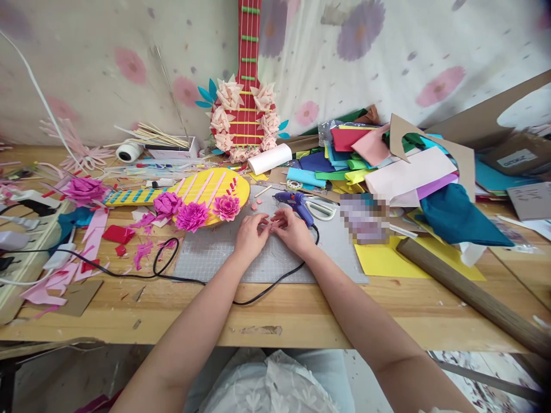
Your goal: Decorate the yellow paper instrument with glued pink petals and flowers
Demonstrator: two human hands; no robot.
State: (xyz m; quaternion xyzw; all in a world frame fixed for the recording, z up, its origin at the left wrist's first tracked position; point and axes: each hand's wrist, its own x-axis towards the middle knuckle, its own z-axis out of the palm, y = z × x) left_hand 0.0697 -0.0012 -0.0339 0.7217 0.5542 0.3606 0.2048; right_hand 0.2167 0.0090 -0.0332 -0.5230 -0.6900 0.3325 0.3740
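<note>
My left hand (252, 234) and my right hand (291, 230) meet over the grey cutting mat (215, 261), thumbs and forefingers pinched together. Whatever lies between the fingertips is too small to make out. Just beyond my right hand lies a blue glue gun (295, 201), its black cord (275, 282) looping under my arms. White-handled scissors (322, 209) rest beside it. Left of my left hand is a yellow paper-covered guitar shape (206, 192) with magenta paper flowers (192, 215). Small pink discs (255, 205) and a short stick (263, 190) lie behind my hands.
A red guitar shape (248, 115) with pale flowers leans at the back. Coloured paper (348, 163) is heaped to the right, near a brown tube (465, 289) and yellow sheet (374, 261). Pink scraps (144, 252) and a power strip (30, 258) lie left.
</note>
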